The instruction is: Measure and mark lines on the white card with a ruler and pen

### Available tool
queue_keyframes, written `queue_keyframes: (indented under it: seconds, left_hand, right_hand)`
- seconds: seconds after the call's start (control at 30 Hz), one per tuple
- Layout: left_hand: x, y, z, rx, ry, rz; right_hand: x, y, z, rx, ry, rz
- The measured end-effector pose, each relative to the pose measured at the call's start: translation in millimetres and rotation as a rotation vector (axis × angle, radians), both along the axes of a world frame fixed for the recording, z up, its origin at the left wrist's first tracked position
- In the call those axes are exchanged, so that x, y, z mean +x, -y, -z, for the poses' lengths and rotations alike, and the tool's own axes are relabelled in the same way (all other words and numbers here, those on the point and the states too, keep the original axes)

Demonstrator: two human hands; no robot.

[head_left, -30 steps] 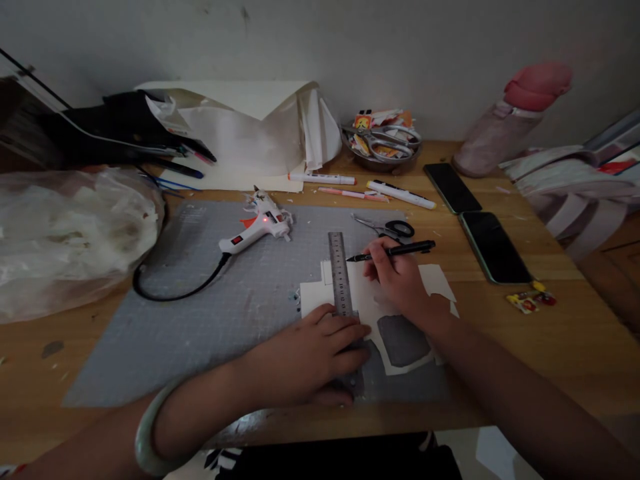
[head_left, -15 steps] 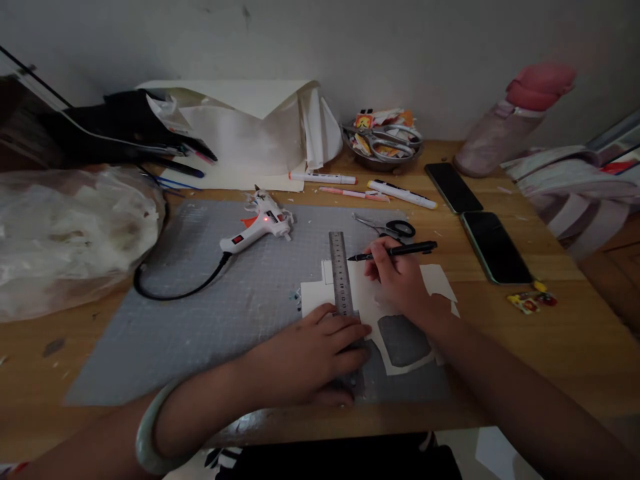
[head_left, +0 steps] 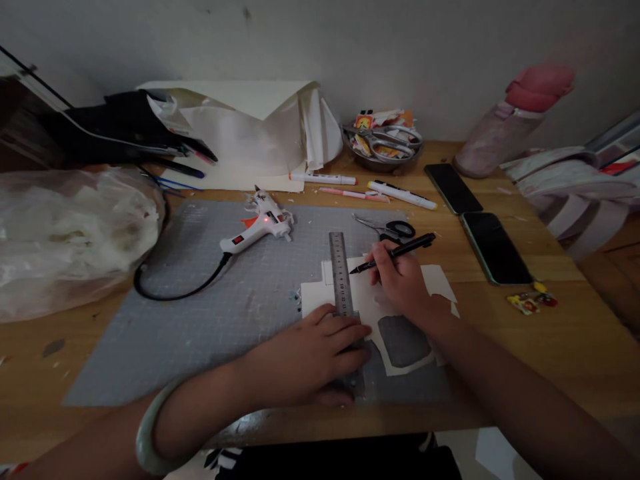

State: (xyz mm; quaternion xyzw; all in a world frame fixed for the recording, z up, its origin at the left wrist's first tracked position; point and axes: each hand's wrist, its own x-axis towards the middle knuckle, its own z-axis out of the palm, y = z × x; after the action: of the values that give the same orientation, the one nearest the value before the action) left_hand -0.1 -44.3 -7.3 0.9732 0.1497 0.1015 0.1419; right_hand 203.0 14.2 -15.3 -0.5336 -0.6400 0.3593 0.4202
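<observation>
My left hand (head_left: 313,353) lies flat with fingers stretched over the near end of a steel ruler (head_left: 340,270), pressing it onto a white cut sheet of paper (head_left: 436,280) on the grey cutting mat (head_left: 200,320). My right hand (head_left: 400,280) grips a black pen (head_left: 400,251), its tip down on the paper right beside the ruler's right edge. A cut-out hole in the paper shows the grey mat just below my right hand.
A white hot glue gun (head_left: 257,230) with a lit red light and black cord lies on the mat. Small scissors (head_left: 393,229), markers (head_left: 400,193), two phones (head_left: 493,247), a bowl with big scissors (head_left: 383,143), a pink bottle (head_left: 515,117) and a plastic bag (head_left: 70,233) surround the mat.
The pen tip has dropped toward me along the ruler's edge and the pen now tilts more steeply. My left hand and the ruler have stayed put.
</observation>
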Motion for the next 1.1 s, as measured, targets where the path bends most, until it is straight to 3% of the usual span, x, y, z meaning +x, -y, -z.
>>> queue_keyframes:
  seconds: [0.33, 0.6, 1.1]
  left_hand:
    - [4.9, 4.0, -2.8, 0.184, -0.033, -0.047]
    - [4.7, 4.7, -1.8, 0.206, -0.039, -0.063]
    - [4.4, 4.3, -1.2, 0.199, -0.028, -0.062]
  right_hand:
    - [-4.1, -3.9, -1.5, -0.041, -0.259, 0.094]
    - [-6.2, -4.2, -2.9, -0.137, -0.175, -0.005]
    - [-6.5, -5.5, -0.9, -0.148, -0.121, -0.014]
